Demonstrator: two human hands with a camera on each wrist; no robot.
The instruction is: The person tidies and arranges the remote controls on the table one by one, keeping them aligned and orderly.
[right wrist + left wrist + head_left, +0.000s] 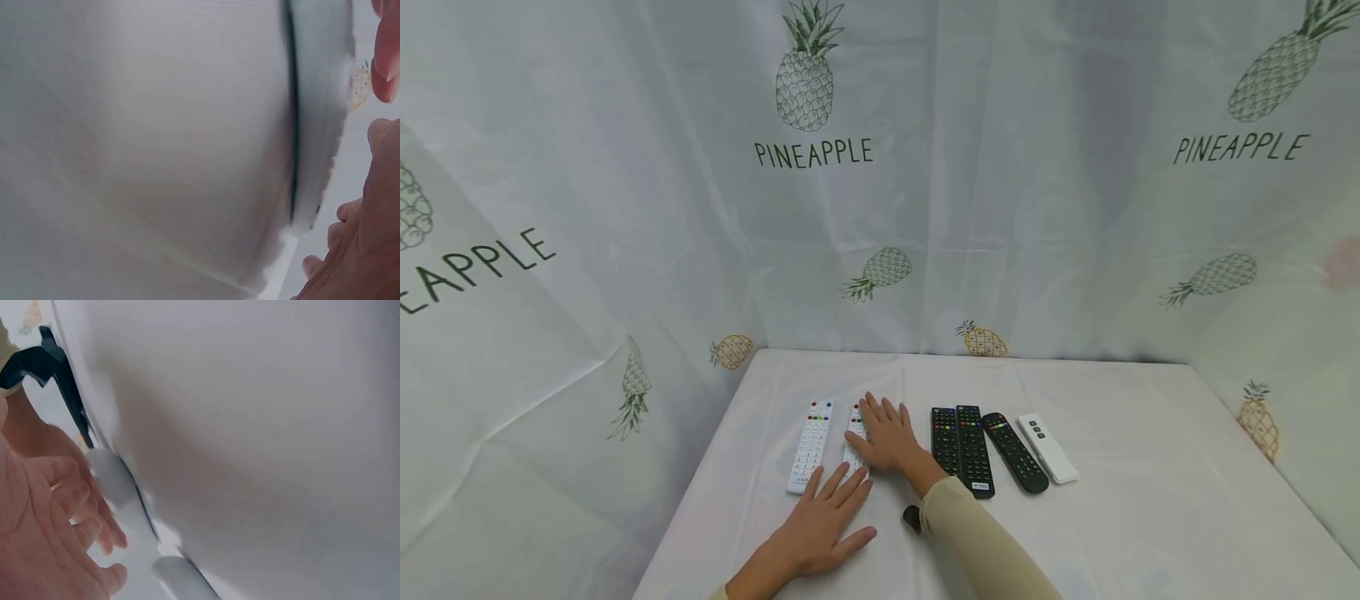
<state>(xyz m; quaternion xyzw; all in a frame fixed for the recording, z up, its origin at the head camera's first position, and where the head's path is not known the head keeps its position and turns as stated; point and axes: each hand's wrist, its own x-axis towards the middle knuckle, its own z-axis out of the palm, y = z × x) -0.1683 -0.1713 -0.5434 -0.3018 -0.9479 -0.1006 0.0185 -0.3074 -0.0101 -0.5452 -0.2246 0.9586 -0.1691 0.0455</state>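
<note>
My left hand (818, 527) is stretched out low over the white table, fingers spread, its fingertips close to the lower ends of two white remote controls. The left remote (809, 450) lies fully visible except near its lower end. Over the second white remote (852, 457) reaches my right hand (889, 438), with straight fingers that hide much of its button face. Neither hand grips anything. In the left wrist view, the rounded end of one white remote (115, 478) shows beside the fingers. A white remote's side edge (320, 112) appears in the right wrist view.
Right of my hands lie a short black remote (944, 435), a longer black one (974, 458) close against it, a tilted rounded black one (1017, 454) and a slim white one (1049, 450). A pineapple-print curtain (1000, 208) hangs behind the table (1135, 467).
</note>
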